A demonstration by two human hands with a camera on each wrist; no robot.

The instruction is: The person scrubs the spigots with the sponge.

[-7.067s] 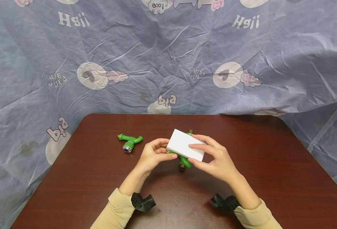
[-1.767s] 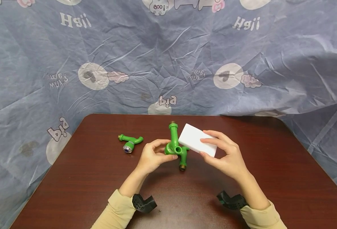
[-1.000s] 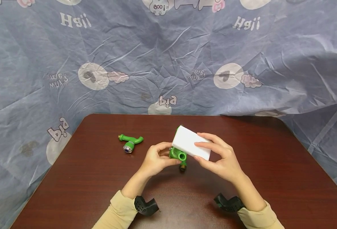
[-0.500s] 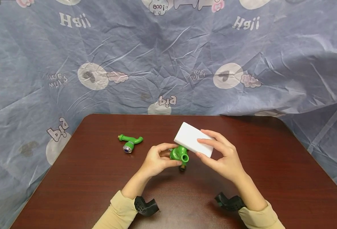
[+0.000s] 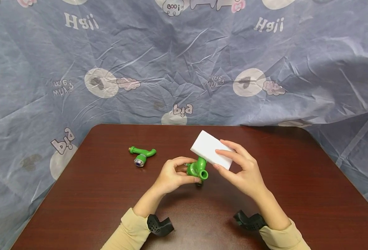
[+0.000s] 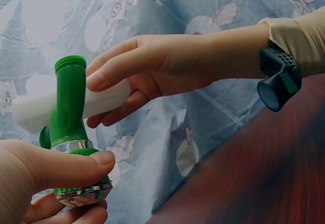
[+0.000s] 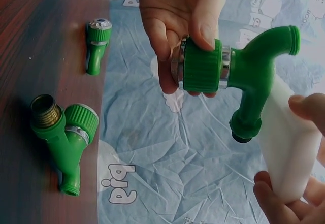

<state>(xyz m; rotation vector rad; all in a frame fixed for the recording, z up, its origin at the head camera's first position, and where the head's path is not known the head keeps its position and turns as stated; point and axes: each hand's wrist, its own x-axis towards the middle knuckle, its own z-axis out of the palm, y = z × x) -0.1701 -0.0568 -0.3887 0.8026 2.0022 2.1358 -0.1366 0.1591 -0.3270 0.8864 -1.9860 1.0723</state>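
Note:
My left hand (image 5: 171, 176) grips a green tap (image 5: 198, 167) by its ribbed, chrome-ringed knob, thumb on one side and fingers on the other. In the right wrist view the tap (image 7: 252, 69) has its curved spout toward the upper right and its threaded inlet pointing down. My right hand (image 5: 244, 170) pinches a white sponge block (image 5: 209, 149) between thumb and fingers. The sponge lies right along the tap's body and hides its inlet end in the head view. From the left wrist, the sponge (image 6: 33, 107) shows behind the upright green spout (image 6: 70, 102).
A second green tap (image 5: 142, 154) lies on the brown table (image 5: 109, 194) to the left. Another tap (image 7: 66, 150) with a brass thread rests on the table below the held one, mostly hidden in the head view. A patterned blue-grey cloth (image 5: 184, 62) hangs behind the table.
The held tap has been turned in my left hand, and its spout opening now faces down toward the front. Over the last second the sponge has shifted slightly up and away along the tap.

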